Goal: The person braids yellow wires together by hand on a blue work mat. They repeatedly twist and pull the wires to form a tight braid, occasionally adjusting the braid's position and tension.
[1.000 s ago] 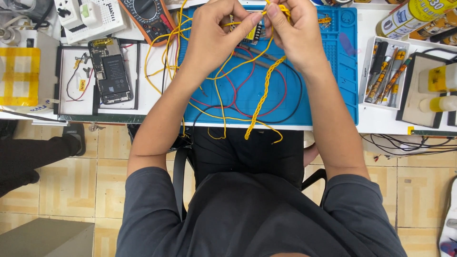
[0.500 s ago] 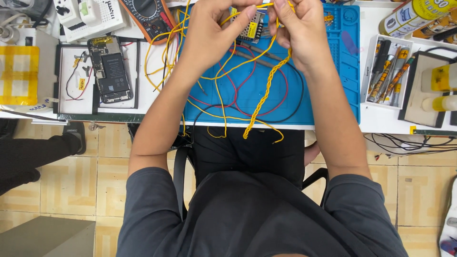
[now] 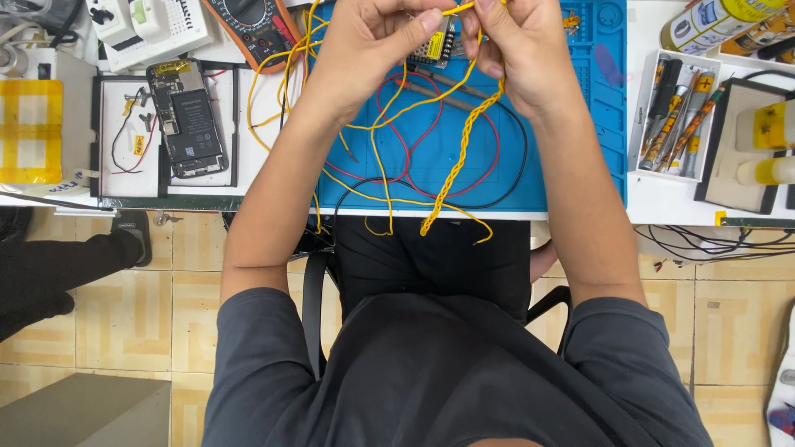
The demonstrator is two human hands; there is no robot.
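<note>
I am looking straight down from the head camera at two bare hands raised over a blue work mat on a white tabletop. The left hand and the right hand meet near the top edge of the view, both pinching the same yellow wire. The left thumb and fingers are closed together on the wire, and the right fingers are clamped on it just beside them.

From the right hand a twisted braid of yellow wire hangs down across the mat, its loose end past the near edge of the tabletop. More loose yellow wire loops to the left of the left hand. Red wire and black wire curl on the mat beneath the hands.

To the left, an opened phone lies on a white tray, with a multimeter above it. To the right, a small tray of tools sits near a spray can. A small circuit board peeks between the hands.
</note>
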